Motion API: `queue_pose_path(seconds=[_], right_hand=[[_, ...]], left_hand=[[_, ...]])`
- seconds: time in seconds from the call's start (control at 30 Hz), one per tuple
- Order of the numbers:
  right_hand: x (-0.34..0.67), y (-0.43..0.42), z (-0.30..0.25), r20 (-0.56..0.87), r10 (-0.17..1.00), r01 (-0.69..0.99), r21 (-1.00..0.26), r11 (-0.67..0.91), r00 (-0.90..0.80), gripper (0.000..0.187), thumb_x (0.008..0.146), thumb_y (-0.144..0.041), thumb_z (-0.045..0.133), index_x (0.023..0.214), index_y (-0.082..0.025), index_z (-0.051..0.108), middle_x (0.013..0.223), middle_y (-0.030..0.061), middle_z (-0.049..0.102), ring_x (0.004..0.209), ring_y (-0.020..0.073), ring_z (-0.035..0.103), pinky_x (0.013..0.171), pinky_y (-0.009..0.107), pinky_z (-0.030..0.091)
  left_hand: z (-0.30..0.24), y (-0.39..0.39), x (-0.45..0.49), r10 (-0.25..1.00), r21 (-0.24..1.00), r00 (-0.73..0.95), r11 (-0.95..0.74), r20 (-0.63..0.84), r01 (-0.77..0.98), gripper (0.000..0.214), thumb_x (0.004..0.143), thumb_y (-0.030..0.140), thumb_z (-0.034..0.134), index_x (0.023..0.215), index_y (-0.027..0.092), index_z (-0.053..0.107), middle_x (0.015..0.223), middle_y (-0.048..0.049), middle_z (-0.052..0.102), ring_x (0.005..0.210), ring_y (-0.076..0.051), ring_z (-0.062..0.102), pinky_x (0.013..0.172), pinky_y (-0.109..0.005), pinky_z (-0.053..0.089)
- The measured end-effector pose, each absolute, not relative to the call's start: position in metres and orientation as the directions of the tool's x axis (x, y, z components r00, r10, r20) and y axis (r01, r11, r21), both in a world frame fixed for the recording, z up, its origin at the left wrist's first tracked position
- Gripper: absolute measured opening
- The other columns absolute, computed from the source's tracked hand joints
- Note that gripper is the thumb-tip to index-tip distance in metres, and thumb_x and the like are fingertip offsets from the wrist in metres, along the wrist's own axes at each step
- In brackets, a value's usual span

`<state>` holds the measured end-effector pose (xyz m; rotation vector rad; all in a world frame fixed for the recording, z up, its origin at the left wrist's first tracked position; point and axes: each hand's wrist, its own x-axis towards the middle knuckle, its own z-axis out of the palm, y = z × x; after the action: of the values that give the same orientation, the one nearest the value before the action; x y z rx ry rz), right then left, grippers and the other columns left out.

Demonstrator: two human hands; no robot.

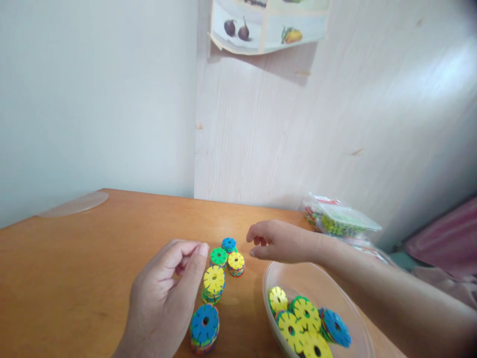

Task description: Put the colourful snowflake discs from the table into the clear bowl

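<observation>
My left hand [167, 293] is just left of a row of stacked, notched plastic discs. Its thumb and index fingertip are pressed together, and no disc shows between them. Closest to it are a stack topped with yellow [214, 280] and, nearer me, one topped with blue [204, 322]. Beyond these stand a green-topped stack [218, 256], a second yellow-topped stack [236, 261] and a small blue-topped stack [228, 243]. My right hand [270, 241] hovers right of the far stacks, fingers curled and thumb apart, holding nothing visible.
A clear plastic bowl [266, 286] at the front right contains several yellow, green and blue discs [306, 312]. Behind my right forearm are clear food boxes [343, 219] against the wall. A translucent lid [76, 204] lies at the table's far left edge [130, 219].
</observation>
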<state>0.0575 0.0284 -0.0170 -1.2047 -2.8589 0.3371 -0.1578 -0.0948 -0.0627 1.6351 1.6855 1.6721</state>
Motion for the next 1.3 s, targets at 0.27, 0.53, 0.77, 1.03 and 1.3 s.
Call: queue_pose_path(seconds=[0.27, 0.53, 0.77, 1.03, 1.3], right_hand=[[0.015, 0.039, -0.028, -0.238, 0.672, 0.689, 0.013, 0.725, -0.702, 0.061, 0.072, -0.064, 0.063, 0.116, -0.022, 0.066, 0.106, 0.0100, 0.071, 0.090, 0.0268, 0.066, 0.062, 0.030, 0.043], [0.007, 0.037, -0.032, -0.264, 0.645, 0.654, 0.063, 0.754, -0.717, 0.048, 0.074, -0.059, 0.063, 0.106, -0.023, 0.069, 0.099, 0.0076, 0.073, 0.087, 0.0259, 0.067, 0.060, 0.028, 0.040], [0.046, 0.014, -0.007, -0.112, 0.661, 0.671, -0.139, 0.729, -0.742, 0.039, 0.078, -0.042, 0.062, 0.112, -0.023, 0.064, 0.097, 0.0049, 0.071, 0.081, 0.0191, 0.063, 0.065, 0.027, 0.043], [0.095, -0.038, 0.011, -0.143, 0.749, 0.760, -0.209, 0.616, -0.647, 0.036, 0.079, -0.040, 0.064, 0.112, -0.026, 0.065, 0.101, 0.0057, 0.070, 0.086, 0.0218, 0.063, 0.075, 0.031, 0.047], [0.102, -0.032, 0.009, -0.119, 0.771, 0.770, -0.251, 0.586, -0.626, 0.028, 0.085, -0.039, 0.058, 0.108, -0.025, 0.066, 0.095, 0.0026, 0.070, 0.079, 0.0169, 0.063, 0.070, 0.028, 0.046]], left_hand=[[-0.063, -0.096, -0.159, 0.805, 0.816, -0.316, -0.319, 0.502, 0.482, 0.026, 0.089, 0.044, 0.056, 0.081, 0.021, 0.064, 0.063, 0.0037, 0.060, 0.060, -0.012, 0.058, 0.055, -0.020, 0.044], [-0.065, -0.096, -0.161, 0.802, 0.811, -0.315, -0.320, 0.507, 0.490, 0.024, 0.089, 0.042, 0.056, 0.083, 0.021, 0.065, 0.065, 0.0035, 0.060, 0.060, -0.012, 0.057, 0.056, -0.020, 0.045], [-0.061, -0.098, -0.158, 0.791, 0.809, -0.335, -0.312, 0.512, 0.499, 0.027, 0.088, 0.044, 0.056, 0.079, 0.021, 0.066, 0.065, 0.0024, 0.063, 0.061, -0.014, 0.059, 0.055, -0.021, 0.045], [-0.060, -0.098, -0.157, 0.798, 0.815, -0.337, -0.301, 0.500, 0.496, 0.028, 0.088, 0.047, 0.056, 0.080, 0.021, 0.066, 0.069, 0.0017, 0.067, 0.065, -0.015, 0.062, 0.058, -0.023, 0.046], [-0.061, -0.094, -0.159, 0.790, 0.812, -0.342, -0.308, 0.509, 0.496, 0.029, 0.087, 0.047, 0.057, 0.080, 0.021, 0.066, 0.069, 0.0017, 0.067, 0.064, -0.015, 0.062, 0.057, -0.022, 0.046]])
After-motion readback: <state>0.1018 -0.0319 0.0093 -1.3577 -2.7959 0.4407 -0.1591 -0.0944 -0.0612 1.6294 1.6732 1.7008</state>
